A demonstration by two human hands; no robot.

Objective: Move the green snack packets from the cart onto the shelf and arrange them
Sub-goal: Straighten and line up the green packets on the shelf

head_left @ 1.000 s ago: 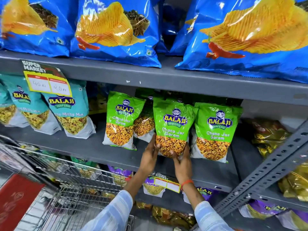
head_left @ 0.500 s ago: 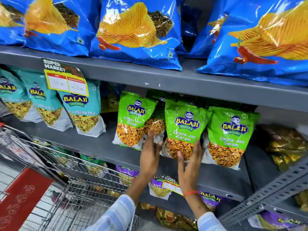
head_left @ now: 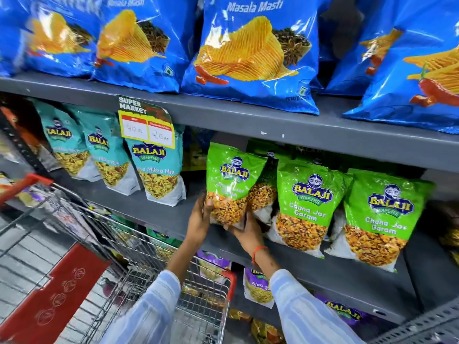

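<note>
Green Balaji "Chana Jor Garam" packets stand in a row on the grey middle shelf (head_left: 154, 214). The leftmost green packet (head_left: 231, 180) is held at its bottom by both hands: my left hand (head_left: 200, 219) grips its lower left edge, my right hand (head_left: 244, 232) cups it from below right. Another green packet (head_left: 263, 192) leans behind it. To the right stand the middle green packet (head_left: 308, 204) and the right green packet (head_left: 382, 217), upright and untouched. The wire cart (head_left: 154, 269) is at the lower left, under my arms.
Teal Balaji packets (head_left: 154, 170) fill the shelf's left part under a price tag (head_left: 146, 125). Big blue chip bags (head_left: 250, 53) sit on the shelf above. Purple packets (head_left: 258, 286) stand on the shelf below. A grey slotted upright (head_left: 422, 324) crosses the bottom right.
Both hands left the middle green packet and moved left, taking hold of the leftmost green packet. The view has shifted left and up.
</note>
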